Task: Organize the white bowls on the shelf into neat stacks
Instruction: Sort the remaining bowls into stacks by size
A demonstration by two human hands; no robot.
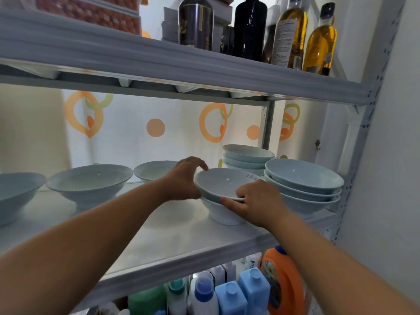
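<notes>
White bowl [223, 184] sits nested on a second bowl [225, 215] mid-shelf [159, 237]. The left hand [181, 178] grips its left rim, the right hand [258, 201] pinches the near rim, just beside a stack of bowls [304, 185].

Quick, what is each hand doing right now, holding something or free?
Left hand: grips the left rim of the top bowl.
Right hand: grips the same bowl's near rim.
</notes>
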